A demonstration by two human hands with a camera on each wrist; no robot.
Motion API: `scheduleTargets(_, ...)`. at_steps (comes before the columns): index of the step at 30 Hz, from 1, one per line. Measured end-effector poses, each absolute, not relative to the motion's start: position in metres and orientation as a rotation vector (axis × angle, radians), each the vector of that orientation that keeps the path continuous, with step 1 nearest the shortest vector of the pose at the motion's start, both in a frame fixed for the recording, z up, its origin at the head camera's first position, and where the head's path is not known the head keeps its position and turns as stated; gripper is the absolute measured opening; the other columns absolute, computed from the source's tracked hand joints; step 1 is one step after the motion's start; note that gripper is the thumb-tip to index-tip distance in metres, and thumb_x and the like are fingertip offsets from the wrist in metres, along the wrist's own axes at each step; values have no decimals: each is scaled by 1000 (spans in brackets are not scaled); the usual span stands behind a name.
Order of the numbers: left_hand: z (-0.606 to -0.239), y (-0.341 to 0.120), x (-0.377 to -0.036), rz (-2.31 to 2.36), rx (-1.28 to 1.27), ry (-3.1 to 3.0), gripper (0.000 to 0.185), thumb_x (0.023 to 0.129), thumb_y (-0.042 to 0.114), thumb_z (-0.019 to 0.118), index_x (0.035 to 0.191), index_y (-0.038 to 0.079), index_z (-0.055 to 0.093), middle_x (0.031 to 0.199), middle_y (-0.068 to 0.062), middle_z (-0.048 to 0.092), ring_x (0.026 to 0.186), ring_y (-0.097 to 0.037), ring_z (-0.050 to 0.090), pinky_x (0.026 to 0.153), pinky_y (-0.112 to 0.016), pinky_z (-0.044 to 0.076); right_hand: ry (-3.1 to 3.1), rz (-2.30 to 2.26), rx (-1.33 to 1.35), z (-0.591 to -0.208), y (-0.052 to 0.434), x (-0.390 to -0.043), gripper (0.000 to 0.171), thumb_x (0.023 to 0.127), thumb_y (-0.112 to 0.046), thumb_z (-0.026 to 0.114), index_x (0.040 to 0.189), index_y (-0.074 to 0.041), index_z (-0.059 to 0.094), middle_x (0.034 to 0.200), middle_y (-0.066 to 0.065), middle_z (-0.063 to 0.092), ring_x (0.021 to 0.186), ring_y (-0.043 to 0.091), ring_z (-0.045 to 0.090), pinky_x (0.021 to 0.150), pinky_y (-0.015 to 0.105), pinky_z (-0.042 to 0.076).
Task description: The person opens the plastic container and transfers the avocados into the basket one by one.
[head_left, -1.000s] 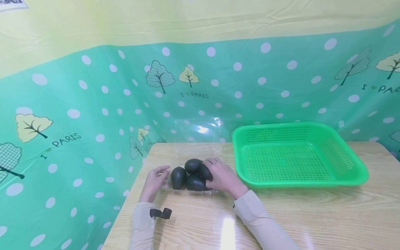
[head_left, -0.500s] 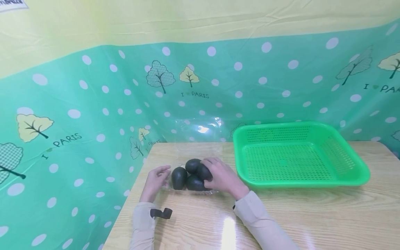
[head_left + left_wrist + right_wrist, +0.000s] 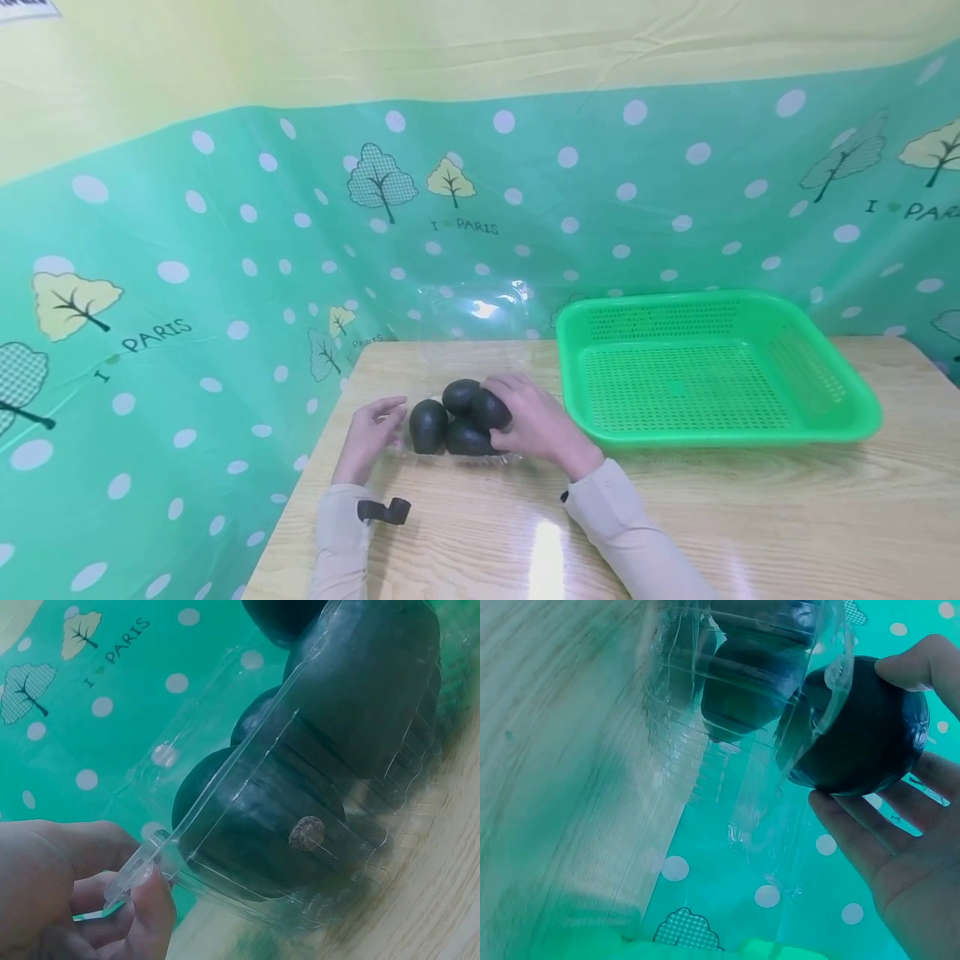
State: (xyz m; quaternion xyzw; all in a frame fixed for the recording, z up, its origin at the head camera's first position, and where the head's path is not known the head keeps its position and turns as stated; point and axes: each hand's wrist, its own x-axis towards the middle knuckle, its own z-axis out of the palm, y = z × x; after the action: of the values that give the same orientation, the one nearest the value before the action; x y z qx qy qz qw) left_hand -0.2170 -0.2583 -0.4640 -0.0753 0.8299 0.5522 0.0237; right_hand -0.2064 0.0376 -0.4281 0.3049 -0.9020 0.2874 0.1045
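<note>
Several dark avocados sit in a clear plastic clamshell box (image 3: pixel 247 752), whose lid (image 3: pixel 472 321) stands raised at the back. My left hand (image 3: pixel 370 439) pinches the box's rim at its left end between thumb and fingers, near the leftmost avocado (image 3: pixel 428 427). At the right end, my right hand (image 3: pixel 537 427) grips another avocado (image 3: pixel 862 735) with the thumb on one side and fingers on the other. In the right wrist view this avocado is at the box's rim, partly seen through the clear plastic. Part of the front avocado (image 3: pixel 467 437) is hidden behind the right hand.
A green perforated plastic basket (image 3: pixel 720 435) stands right of the box on the wooden table (image 3: pixel 465 533). A polka-dot curtain (image 3: pixel 637 233) hangs close behind the table and along its left side. A black strap (image 3: pixel 385 511) sticks out from the left sleeve.
The avocado in my right hand has risen slightly and shows more of its surface. My left hand stays at the box's rim, and the basket has not moved.
</note>
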Motion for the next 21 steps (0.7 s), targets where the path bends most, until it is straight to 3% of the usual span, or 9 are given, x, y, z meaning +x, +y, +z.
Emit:
scheduleTargets(8, -464, -260, -217, 1701, -235, 2568, 38, 100, 16, 57, 135, 4, 58, 127, -21, 60, 88, -25, 61, 62, -23, 57, -2666, 873, 860, -423, 43, -204, 68, 71, -22, 80, 135, -13, 58, 141, 8, 57, 130, 27, 52, 105, 47, 48)
scheduleTargets(15, -464, -261, -218, 1688, -226, 2560, 38, 100, 19, 57, 136, 6, 57, 132, -18, 59, 99, -26, 60, 68, -24, 57, -2647, 881, 836, -419, 50, -202, 72, 71, -21, 83, 137, -9, 57, 143, 12, 55, 132, 29, 51, 107, 49, 46)
scheduleTargets(21, -466, -262, -218, 1700, -224, 2558, 39, 99, 18, 58, 135, 3, 58, 131, -19, 59, 96, -26, 60, 66, -25, 57, -2605, 855, 848, -415, 57, -203, 65, 70, -20, 81, 131, -10, 61, 139, 12, 58, 129, 29, 53, 108, 45, 46)
